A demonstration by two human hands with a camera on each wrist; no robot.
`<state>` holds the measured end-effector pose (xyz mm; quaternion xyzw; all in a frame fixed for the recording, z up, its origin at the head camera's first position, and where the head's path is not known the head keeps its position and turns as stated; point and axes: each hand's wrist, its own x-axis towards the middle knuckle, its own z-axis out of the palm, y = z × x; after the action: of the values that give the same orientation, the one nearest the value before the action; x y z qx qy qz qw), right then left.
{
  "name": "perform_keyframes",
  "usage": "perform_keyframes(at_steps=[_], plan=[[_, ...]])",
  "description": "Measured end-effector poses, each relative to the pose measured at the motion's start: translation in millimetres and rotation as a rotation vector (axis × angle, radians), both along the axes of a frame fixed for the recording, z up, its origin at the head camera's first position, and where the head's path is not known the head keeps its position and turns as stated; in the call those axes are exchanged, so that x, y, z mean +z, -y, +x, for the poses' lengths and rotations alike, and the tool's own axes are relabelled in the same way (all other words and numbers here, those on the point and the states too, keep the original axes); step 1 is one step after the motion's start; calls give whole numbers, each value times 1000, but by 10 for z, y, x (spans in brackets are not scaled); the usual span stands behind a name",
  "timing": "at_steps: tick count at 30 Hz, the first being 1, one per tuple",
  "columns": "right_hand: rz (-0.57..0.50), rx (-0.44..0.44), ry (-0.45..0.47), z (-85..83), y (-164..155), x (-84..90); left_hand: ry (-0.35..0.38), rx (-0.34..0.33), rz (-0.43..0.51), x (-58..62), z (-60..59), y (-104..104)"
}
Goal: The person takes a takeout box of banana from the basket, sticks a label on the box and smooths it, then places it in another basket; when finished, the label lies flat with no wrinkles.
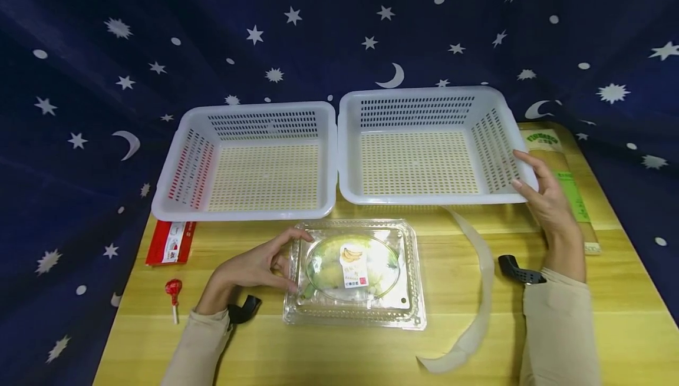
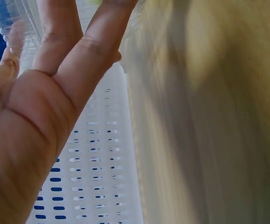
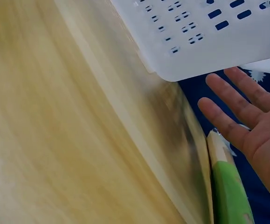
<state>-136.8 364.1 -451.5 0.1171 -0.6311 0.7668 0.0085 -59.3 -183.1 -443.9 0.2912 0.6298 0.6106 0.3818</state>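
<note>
A clear plastic clamshell box [image 1: 411,292] with a banana-picture label on its lid and yellow-green contents lies at the middle front. My left hand [image 1: 260,265] holds its left side, index finger over the lid's edge and thumb lower down. At the back right stands a white slotted plastic basket [image 1: 429,200]; my right hand [image 1: 554,203] grips its right rim between thumb and index finger. In the right wrist view, the other fingers [image 3: 235,100] stretch out beside the basket's outer wall. Both baskets look bare inside.
A second white basket [image 1: 244,216] stands to the left, touching the first. Partly under it is a red packet [image 1: 171,243], with a red lollipop [image 1: 173,289] in front. A pale strip [image 1: 480,292] curls across the wooden table. A green-and-tan package [image 1: 570,191] lies at the right edge.
</note>
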Motion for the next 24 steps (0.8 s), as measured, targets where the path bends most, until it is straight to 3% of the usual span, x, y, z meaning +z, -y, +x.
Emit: perform_keyframes(at_steps=[4,8,11,18,24], plan=[[100,-18,52,11,21,66,19,-2,11,-11,1,4],[376,-68,88,8,36,143,-2,3,2,-22,5,10],[515,-93,103,4,43,177,-13,10,-11,-19,8,8],[464,-83,133,6,40,196,-83,40,-44,-22,9,-30],[443,-89,149,33,49,199,-92,40,-44,-24,33,-79]])
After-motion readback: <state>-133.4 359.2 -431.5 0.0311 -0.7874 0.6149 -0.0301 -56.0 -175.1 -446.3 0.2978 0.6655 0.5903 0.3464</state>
